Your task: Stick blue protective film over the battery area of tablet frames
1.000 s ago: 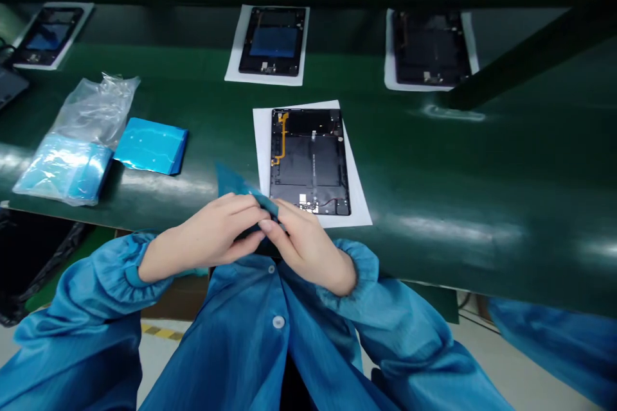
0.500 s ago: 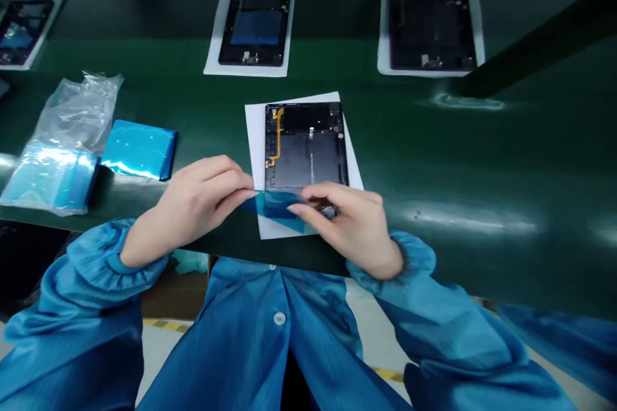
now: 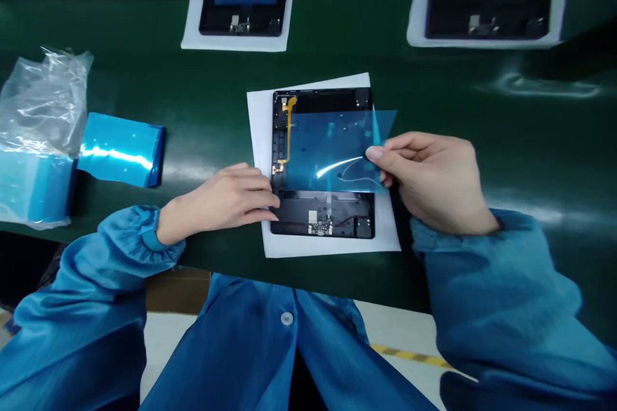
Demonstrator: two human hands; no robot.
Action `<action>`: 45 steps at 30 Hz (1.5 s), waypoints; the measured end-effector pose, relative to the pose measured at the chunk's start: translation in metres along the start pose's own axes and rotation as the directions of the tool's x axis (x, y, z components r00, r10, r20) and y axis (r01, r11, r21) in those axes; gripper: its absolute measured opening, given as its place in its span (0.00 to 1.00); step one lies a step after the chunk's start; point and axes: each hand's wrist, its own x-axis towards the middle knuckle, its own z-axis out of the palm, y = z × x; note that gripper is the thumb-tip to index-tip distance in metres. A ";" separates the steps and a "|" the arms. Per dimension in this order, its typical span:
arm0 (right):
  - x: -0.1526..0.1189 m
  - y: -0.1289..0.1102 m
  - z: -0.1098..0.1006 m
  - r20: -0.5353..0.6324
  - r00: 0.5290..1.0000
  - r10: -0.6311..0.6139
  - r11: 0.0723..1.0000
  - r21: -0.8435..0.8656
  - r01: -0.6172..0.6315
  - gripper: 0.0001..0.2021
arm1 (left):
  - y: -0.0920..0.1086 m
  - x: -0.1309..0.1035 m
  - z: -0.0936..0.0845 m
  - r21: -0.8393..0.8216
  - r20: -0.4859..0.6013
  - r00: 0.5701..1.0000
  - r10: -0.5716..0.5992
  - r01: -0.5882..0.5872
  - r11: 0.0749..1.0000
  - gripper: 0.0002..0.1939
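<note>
In front of me a black tablet housing (image 3: 289,210) lies on a white sheet (image 3: 383,231), its inner parts and an orange flex cable (image 3: 288,135) showing. A clear blue film (image 3: 332,141) spans the middle of the housing and juts past its right edge. Between thumb and fingers, my right hand (image 3: 429,176) pinches that film at its right side. My left hand (image 3: 231,198) rests at the housing's lower left edge, fingers stretched out and holding nothing.
To the left lie a stack of blue films (image 3: 118,148) and a clear plastic bag (image 3: 43,109) with more films. Farther back, two more tablet housings rest on white sheets, a left one (image 3: 241,13) with blue film and a right one (image 3: 489,6).
The blue film has moved from the housing's near edge up over its middle. My right hand has gone right and up with it; my left hand has let go of the film. The view has shifted closer.
</note>
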 end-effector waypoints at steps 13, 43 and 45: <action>-0.015 0.001 -0.009 0.029 0.997 -0.066 0.958 -0.276 0.071 0.16 | -0.005 -0.003 0.010 -0.225 0.052 0.997 -0.057 0.068 0.972 0.12; -0.017 -0.010 -0.009 0.043 0.993 -0.114 0.886 -0.448 0.121 0.19 | -0.004 0.001 0.008 -0.195 0.050 0.996 -0.070 0.078 0.978 0.14; -0.017 -0.011 -0.009 0.036 0.993 -0.114 0.887 -0.446 0.118 0.20 | -0.005 0.001 0.009 -0.203 0.034 0.997 -0.065 0.071 0.977 0.14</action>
